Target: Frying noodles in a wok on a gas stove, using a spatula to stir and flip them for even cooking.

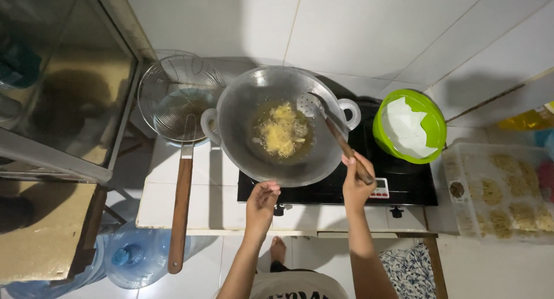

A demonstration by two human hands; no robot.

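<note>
Right hand (356,186) fingers clamped on skimmer handle (346,149); left hand (262,198) seemingly loose, empty, near wok (242,137).

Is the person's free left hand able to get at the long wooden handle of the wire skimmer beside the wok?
Probably yes: the left hand is empty, and the wooden handle lies unobstructed on the counter nearby.

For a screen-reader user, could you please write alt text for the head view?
The right hand holds a wooden-handled slotted ladle over yellow batter frying in a wok; the left hand hovers near the wok's rim. A wire skimmer rests left, a green bowl right.
</note>
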